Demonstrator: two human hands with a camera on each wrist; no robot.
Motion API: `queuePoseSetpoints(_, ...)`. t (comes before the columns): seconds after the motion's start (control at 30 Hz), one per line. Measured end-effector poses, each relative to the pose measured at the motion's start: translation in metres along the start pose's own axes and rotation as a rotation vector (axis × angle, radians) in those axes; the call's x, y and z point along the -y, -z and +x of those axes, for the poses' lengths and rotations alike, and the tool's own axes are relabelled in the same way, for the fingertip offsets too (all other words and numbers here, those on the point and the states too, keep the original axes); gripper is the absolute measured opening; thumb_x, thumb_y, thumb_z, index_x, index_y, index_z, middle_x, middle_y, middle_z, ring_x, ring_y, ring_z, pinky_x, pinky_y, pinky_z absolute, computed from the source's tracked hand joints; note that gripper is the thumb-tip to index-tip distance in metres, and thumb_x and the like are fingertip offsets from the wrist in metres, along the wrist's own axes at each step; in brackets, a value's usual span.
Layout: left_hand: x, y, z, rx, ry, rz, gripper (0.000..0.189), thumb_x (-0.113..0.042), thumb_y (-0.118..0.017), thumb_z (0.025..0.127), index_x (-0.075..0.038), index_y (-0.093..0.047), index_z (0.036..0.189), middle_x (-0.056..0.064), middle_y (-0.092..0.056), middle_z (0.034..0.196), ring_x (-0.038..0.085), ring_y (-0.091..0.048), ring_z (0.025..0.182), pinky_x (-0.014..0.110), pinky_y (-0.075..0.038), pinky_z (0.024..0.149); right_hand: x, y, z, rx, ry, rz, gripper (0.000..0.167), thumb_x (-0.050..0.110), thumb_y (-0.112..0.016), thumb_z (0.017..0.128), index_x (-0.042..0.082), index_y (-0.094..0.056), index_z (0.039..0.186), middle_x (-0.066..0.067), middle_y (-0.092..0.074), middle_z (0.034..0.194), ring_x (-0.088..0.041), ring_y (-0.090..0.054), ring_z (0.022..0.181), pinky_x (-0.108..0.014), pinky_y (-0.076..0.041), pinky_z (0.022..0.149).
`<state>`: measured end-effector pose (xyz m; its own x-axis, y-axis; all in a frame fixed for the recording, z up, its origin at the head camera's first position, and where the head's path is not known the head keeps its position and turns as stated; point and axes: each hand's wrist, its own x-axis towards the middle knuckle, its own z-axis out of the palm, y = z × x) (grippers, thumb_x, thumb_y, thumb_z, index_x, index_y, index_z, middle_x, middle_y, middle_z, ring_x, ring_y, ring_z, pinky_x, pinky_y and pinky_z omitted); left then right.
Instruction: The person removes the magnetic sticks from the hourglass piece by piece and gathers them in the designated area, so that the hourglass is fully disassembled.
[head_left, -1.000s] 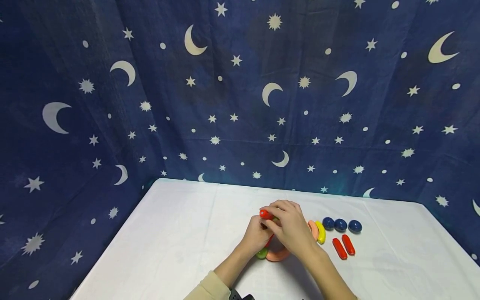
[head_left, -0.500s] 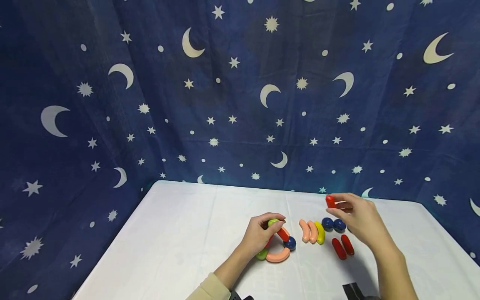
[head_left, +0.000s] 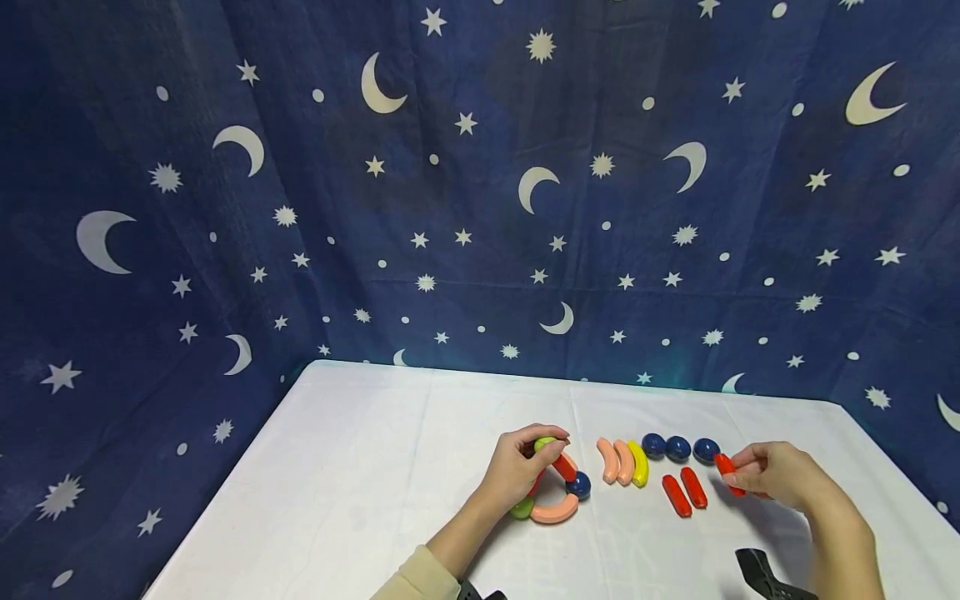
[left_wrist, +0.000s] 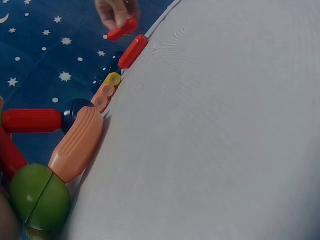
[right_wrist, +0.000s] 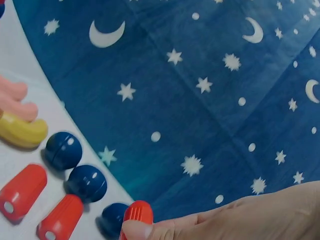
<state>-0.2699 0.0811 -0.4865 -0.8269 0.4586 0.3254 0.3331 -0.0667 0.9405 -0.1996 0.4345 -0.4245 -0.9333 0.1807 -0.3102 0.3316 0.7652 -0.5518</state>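
Observation:
My left hand grips a green ball at the top of a joined magnetic-toy frame. This frame has red rods, a curved salmon bar, a blue ball and a lower green ball. Part of it lies hidden behind the left fingers. Far to the right, my right hand pinches a red rod between thumb and fingers. The upper end of that rod overlaps the rightmost blue ball in the right wrist view.
Between the hands lie two curved salmon bars and a curved yellow bar. More blue balls form a row to their right, with two loose red rods in front. A starry dark-blue curtain hangs behind the white table.
My right hand has left the frame and travelled right with the red rod, first raised, then lower beside the blue balls. The left hand keeps its place on the frame.

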Motion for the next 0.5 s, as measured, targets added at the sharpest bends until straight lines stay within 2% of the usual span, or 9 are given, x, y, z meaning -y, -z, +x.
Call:
queuePoseSetpoints(0.17, -0.0005, 0.0003, 0.0001, -0.002, 0.006, 0.007, 0.026, -0.022, -0.061, 0.092, -0.004, -0.068, 0.110, 0.008, -0.070, 0.104, 0.003, -0.057, 0.083, 0.014, -0.045, 0.070, -0.0079, -0.0074, 0.0067, 0.015, -0.015, -0.001, 0.039, 0.027, -0.081, 0.074, -0.004, -0.064, 0.092, 0.000, -0.063, 0.075, -0.016, -0.052, 0.071, -0.028, -0.047, 0.061)
queuePoseSetpoints(0.5, 0.0012, 0.0006, 0.0011, -0.006, 0.008, -0.002, 0.023, -0.019, -0.060, 0.093, -0.005, -0.068, 0.110, 0.008, -0.070, 0.105, 0.003, -0.056, 0.082, 0.015, -0.044, 0.069, -0.0059, -0.0106, 0.0106, 0.029, -0.051, -0.025, 0.041, 0.030, -0.081, 0.073, -0.004, -0.065, 0.090, -0.001, -0.061, 0.075, -0.015, -0.053, 0.070, -0.026, -0.050, 0.061)
